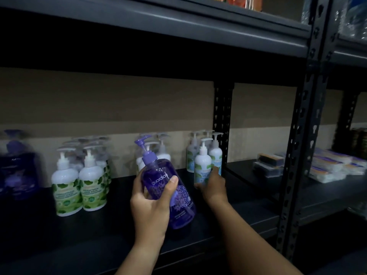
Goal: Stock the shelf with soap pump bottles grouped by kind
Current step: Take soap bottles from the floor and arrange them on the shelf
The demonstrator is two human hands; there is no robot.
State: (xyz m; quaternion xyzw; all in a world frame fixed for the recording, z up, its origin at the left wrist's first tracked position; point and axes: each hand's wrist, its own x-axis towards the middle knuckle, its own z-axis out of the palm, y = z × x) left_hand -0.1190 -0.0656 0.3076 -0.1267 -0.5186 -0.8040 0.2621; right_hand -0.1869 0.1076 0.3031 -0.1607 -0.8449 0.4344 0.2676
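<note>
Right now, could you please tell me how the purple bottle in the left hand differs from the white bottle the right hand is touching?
The purple pump bottle is translucent with a purple pump; the white blue-labelled bottle is opaque with a white pump. The purple one is tilted in the grip of the left hand; the white one stands upright on the shelf, touched by the right hand. The purple one looks bigger. Both are pump bottles.

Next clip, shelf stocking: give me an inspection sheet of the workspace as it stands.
Surface: dark shelf, partly stocked.
Job's things: purple bottle tilted; green-label bottles grouped left; blue-label bottles right; dark purple bottles far left, blurred.
Clutter: nothing seen.
Hands: left hand grips the purple bottle; right hand on a blue-label bottle, grip unclear.
Cables: nothing seen.
Surroundings: wrapped packs in the next bay.
</note>
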